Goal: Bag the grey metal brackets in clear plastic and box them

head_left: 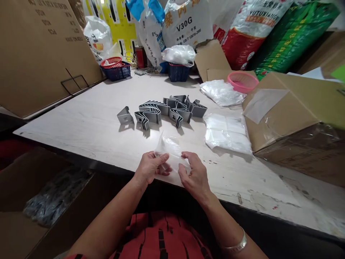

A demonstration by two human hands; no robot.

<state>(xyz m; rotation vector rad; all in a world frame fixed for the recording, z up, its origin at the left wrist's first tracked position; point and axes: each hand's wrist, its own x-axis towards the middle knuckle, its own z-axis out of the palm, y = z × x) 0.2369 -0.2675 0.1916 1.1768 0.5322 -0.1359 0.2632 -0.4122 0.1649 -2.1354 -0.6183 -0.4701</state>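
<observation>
fingers (161,157) of both hands (150,167) (195,175) — holding clear plastic (170,148)

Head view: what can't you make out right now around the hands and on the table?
All in the head view:
Clear plastic bag: the left hand and right hand cover its edges, hiding its mouth.
Grey bent metal brackets: they overlap, hiding the exact count.
Blue basket: a white plastic bag hides its contents.
Dark packed items at lower left: too dim and blurred to identify.

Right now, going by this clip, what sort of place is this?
Probably a small packing workshop: bent metal brackets lie on a worktable beside stacked clear plastic bags, with cardboard cartons around.
</observation>
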